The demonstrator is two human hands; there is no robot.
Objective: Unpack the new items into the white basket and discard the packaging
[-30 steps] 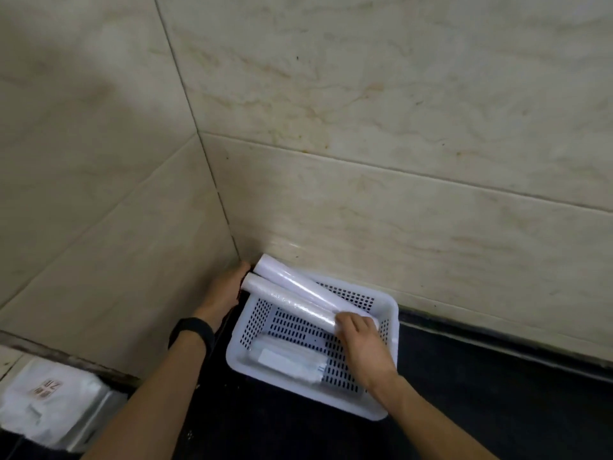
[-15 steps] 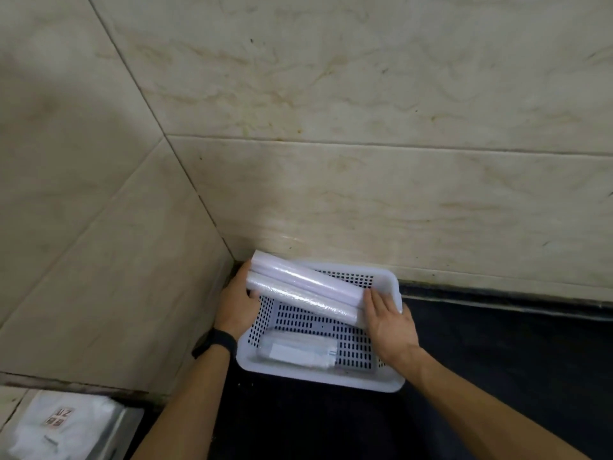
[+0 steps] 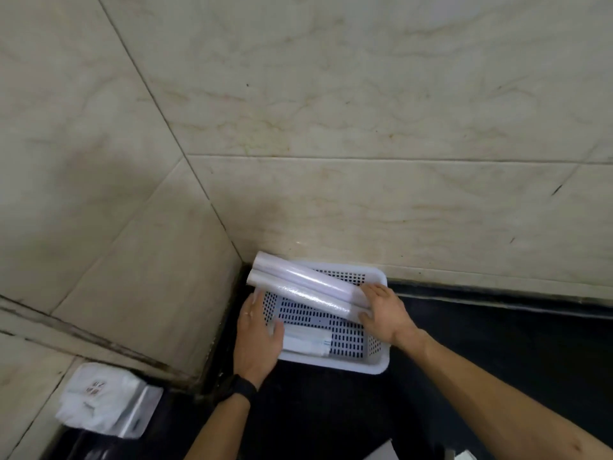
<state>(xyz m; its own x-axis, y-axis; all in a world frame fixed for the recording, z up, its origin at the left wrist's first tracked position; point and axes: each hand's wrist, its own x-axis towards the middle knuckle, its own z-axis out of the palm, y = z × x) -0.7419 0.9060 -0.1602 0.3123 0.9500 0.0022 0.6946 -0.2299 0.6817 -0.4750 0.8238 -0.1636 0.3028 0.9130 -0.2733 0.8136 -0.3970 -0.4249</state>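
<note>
A white perforated basket [image 3: 378,365] sits on the dark counter in the corner of the tiled walls. Two white rolls [image 3: 308,287] lie slanted across its back, their left ends sticking out over the rim. My right hand [image 3: 386,313] holds the rolls' right ends with fingers and thumb around them. My left hand [image 3: 257,340] lies flat on the basket's left rim, its fingers over a white wrapped packet [image 3: 308,341] lying in the basket's front.
Marble-look tiled walls [image 3: 331,127] close in on the left and behind. A bin lined with a white plastic bag [image 3: 99,400] stands at the lower left. The edge of something pale [image 3: 381,454] shows at the bottom.
My left hand has moved from the rolls' left ends down to the basket's left front, over the packet. The right hand stays at the rolls' right ends.
</note>
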